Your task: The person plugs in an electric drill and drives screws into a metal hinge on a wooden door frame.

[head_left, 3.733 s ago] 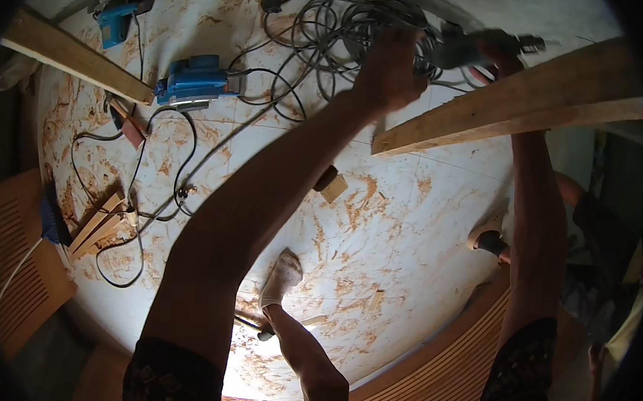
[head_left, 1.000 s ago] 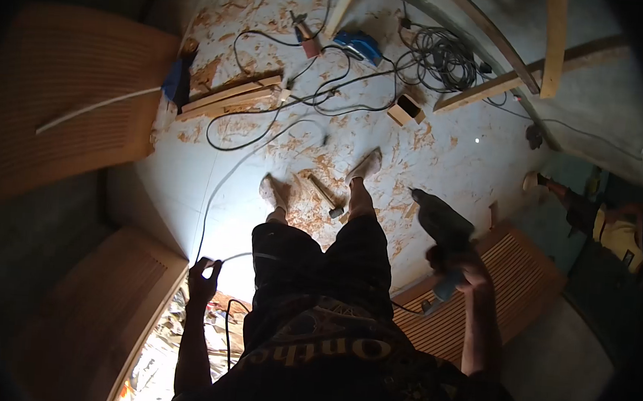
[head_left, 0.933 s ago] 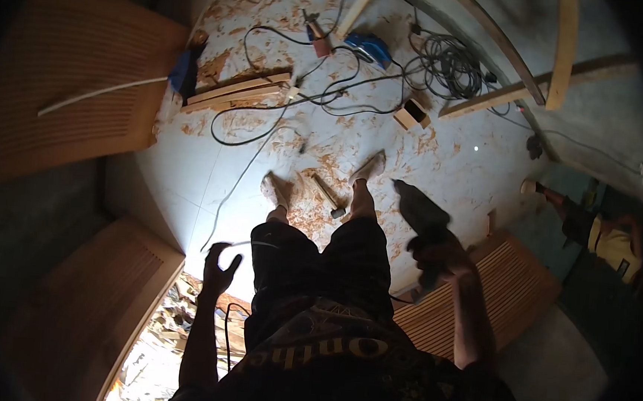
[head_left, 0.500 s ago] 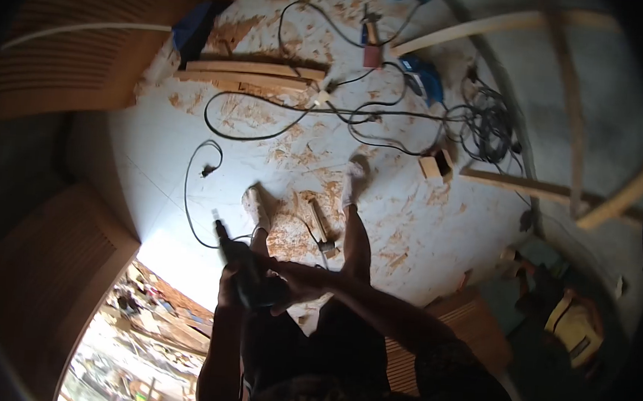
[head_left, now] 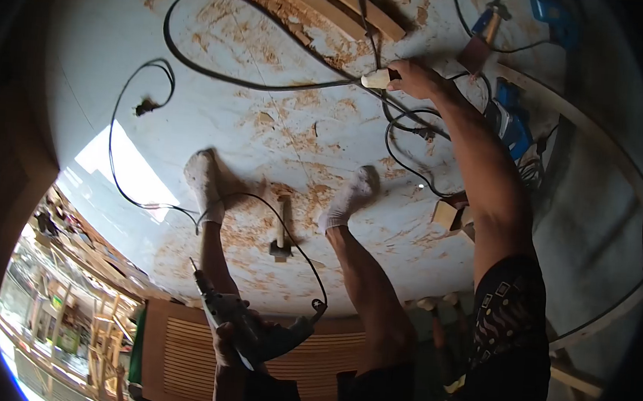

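Observation:
My left hand [head_left: 228, 343] is wrapped round the body of a dark power drill [head_left: 249, 328], whose bit points up and left. From the drill's handle a black cord [head_left: 299, 247] runs over the floor and ends in a plug [head_left: 146, 106] at the left. My right hand [head_left: 413, 80] reaches far forward, its fingers closed on a cream-coloured socket block [head_left: 377, 79] on the floor. Black cables [head_left: 270, 87] meet at that block. A hammer [head_left: 282, 231] lies between my feet.
Wooden strips [head_left: 335, 4] lie at the top. Blue power tools [head_left: 517, 128] and a small open box [head_left: 447, 215] are at the right, near long timber [head_left: 588, 126]. A slatted wooden panel [head_left: 192, 348] is below. Shavings cover the floor [head_left: 251, 143]. Another person's feet [head_left: 427, 305] show at lower right.
The drill has passed from my right hand to my left. My right hand has moved forward and taken hold of the socket block. The view has shifted closer to the floor.

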A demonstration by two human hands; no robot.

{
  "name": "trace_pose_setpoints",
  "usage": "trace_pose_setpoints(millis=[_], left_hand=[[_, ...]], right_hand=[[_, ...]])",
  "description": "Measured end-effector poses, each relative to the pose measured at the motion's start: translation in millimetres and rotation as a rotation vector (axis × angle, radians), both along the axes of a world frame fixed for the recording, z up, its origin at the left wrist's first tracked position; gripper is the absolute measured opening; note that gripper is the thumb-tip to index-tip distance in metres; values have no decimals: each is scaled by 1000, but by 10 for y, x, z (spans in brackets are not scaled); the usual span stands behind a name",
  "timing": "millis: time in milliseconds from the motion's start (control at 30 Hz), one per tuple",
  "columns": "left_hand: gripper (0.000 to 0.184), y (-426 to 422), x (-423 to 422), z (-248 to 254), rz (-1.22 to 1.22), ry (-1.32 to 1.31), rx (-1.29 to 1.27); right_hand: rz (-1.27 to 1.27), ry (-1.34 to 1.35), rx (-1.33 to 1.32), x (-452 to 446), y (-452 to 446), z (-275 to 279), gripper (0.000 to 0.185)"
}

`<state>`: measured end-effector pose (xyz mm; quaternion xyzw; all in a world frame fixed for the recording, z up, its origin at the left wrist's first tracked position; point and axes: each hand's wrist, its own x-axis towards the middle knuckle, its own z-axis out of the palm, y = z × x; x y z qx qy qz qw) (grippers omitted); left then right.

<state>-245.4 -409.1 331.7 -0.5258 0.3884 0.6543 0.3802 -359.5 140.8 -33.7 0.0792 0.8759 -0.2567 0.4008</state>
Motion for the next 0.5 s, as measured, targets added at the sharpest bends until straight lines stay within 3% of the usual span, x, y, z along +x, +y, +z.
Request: trace_pose_setpoints(millis=[33, 100, 233, 300, 367, 433, 467, 500], left_hand=[[75, 77, 37, -7, -58, -30, -10], [75, 166, 40, -55, -191, -71, -19], [72, 198, 96, -128, -75, -143, 77], [70, 195, -61, -96, -110, -149, 89], [70, 103, -135, -130, -114, -118, 166], [71, 1, -181, -148, -112, -96, 162], [72, -46, -209, -140, -102, -111, 153], [72, -93, -240, -146, -93, -127, 147]], right_hand=[[-48, 94, -74, 59, -11, -3, 53], [-6, -9, -89, 52, -44, 131, 56], [-3, 6, 61, 85, -145, 296, 58], [-16, 171, 39, 178, -141, 207, 52], [6, 136, 69, 174, -86, 219, 65], [-9, 33, 281, 113, -106, 422, 80], [5, 40, 273, 65, -127, 516, 80], [-143, -70, 393, 10, -150, 601, 90]])
